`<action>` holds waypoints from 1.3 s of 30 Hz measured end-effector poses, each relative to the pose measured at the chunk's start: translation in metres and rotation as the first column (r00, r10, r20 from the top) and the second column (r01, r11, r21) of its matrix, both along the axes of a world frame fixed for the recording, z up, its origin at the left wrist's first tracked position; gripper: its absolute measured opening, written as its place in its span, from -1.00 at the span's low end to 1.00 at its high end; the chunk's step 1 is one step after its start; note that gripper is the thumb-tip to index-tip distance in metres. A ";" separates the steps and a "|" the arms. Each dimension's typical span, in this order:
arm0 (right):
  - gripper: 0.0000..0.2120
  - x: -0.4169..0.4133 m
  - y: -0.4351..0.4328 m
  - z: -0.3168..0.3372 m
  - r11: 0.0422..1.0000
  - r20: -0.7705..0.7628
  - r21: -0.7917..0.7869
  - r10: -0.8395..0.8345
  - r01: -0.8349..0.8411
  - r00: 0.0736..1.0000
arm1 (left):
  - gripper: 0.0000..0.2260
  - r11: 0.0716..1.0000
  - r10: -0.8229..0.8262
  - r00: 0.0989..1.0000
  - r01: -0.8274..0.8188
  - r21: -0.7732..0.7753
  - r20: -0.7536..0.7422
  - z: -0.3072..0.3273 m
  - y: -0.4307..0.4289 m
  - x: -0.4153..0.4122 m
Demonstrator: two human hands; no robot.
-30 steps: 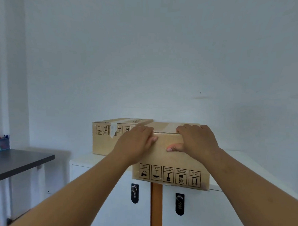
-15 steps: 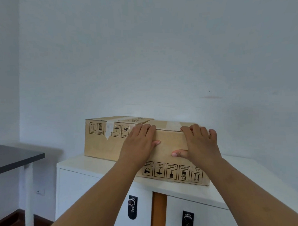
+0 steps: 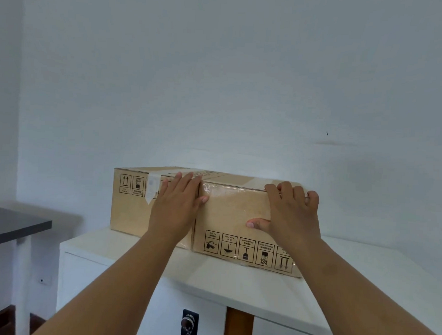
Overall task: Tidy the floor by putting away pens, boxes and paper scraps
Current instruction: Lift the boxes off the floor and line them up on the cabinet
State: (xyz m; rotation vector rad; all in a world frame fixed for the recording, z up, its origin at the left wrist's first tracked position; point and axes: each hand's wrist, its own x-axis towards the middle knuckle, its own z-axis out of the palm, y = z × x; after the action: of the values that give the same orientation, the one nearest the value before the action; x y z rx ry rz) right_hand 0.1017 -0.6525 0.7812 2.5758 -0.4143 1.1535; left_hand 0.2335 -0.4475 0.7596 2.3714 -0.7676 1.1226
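1. Nearest, my two forearms reach up over the white cabinet [image 3: 141, 259], whose top carries both boxes.
2. My left hand [image 3: 176, 208] lies flat and spread on the near box's [image 3: 238, 218] left corner, gripping nothing; I judge it steadies the seam.
3. My right hand [image 3: 291, 215] hooks its fingers over the top edge, thumb on the front face, likely for pushing the box home.
4. Just behind and left stands the far box [image 3: 131, 206], touching it, near the wall [image 3: 218, 79].
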 end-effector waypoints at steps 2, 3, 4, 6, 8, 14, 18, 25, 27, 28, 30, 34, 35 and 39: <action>-0.18 0.004 -0.001 -0.001 1.000 0.004 -0.012 -0.010 0.010 1.000 | -0.54 0.996 -0.047 0.999 0.048 -0.075 0.013 -0.001 -0.003 0.003; -0.18 0.005 -0.001 -0.002 1.000 -0.013 -0.011 -0.021 0.021 1.000 | -0.55 0.991 -0.070 0.998 0.069 -0.112 -0.006 -0.001 -0.004 0.001; -0.18 0.005 -0.001 -0.001 1.000 -0.024 -0.007 -0.030 0.030 0.999 | -0.55 0.986 -0.090 0.996 0.085 -0.142 -0.028 -0.003 -0.006 0.000; -0.18 0.003 0.002 0.002 0.999 -0.045 0.012 -0.044 0.044 0.998 | -0.55 0.980 -0.129 0.988 0.114 -0.162 -0.081 -0.002 -0.006 -0.003; -0.16 0.000 0.005 0.008 0.998 -0.103 0.039 -0.044 0.048 0.994 | -0.56 0.980 -0.173 0.973 0.154 -0.130 -0.155 0.007 -0.001 -0.010; 0.06 -0.022 0.025 0.044 0.966 -0.345 0.253 0.038 0.054 0.938 | -0.49 0.981 -0.046 0.975 0.086 0.177 -0.219 0.051 0.046 -0.048; 0.00 -0.032 0.058 0.062 0.962 -0.329 0.263 0.154 -0.067 0.932 | -0.51 0.978 0.083 0.985 -0.051 0.200 -0.154 0.053 0.101 -0.072; -0.03 -0.001 0.169 0.055 0.917 -0.371 0.247 0.387 -0.312 0.844 | -0.52 0.886 0.427 0.891 -0.380 0.265 -0.150 0.037 0.244 -0.120; -0.02 0.014 0.209 0.047 0.871 -0.378 0.261 0.488 -0.416 0.787 | -0.53 0.841 0.518 0.838 -0.462 0.281 -0.174 0.034 0.289 -0.137; -0.01 0.017 0.224 0.045 0.858 -0.378 0.261 0.513 -0.443 0.770 | -0.53 0.827 0.543 0.819 -0.486 0.282 -0.182 0.033 0.303 -0.143; 0.01 0.027 0.273 0.036 0.810 -0.392 0.253 0.586 -0.529 0.709 | -0.54 0.790 0.607 0.764 -0.548 0.275 -0.220 0.028 0.347 -0.165; -0.09 0.018 0.365 0.022 0.735 -0.396 0.238 0.671 -0.635 0.627 | -0.53 0.704 0.711 0.647 -0.655 0.277 -0.277 0.010 0.423 -0.215; -0.11 0.012 0.390 0.017 0.713 -0.395 0.237 0.691 -0.660 0.605 | -0.52 0.677 0.736 0.616 -0.678 0.286 -0.282 0.002 0.441 -0.230; -0.15 -0.011 0.474 -0.011 0.575 -0.414 0.259 0.792 -0.776 0.449 | -0.53 0.582 0.804 0.496 -0.769 0.263 -0.328 -0.038 0.493 -0.287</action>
State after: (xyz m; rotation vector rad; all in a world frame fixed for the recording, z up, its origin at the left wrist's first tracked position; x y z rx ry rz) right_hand 0.0910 -0.1788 0.7702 2.9973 1.0291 0.5786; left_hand -0.0534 0.0458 0.7211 2.9628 0.5457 0.7741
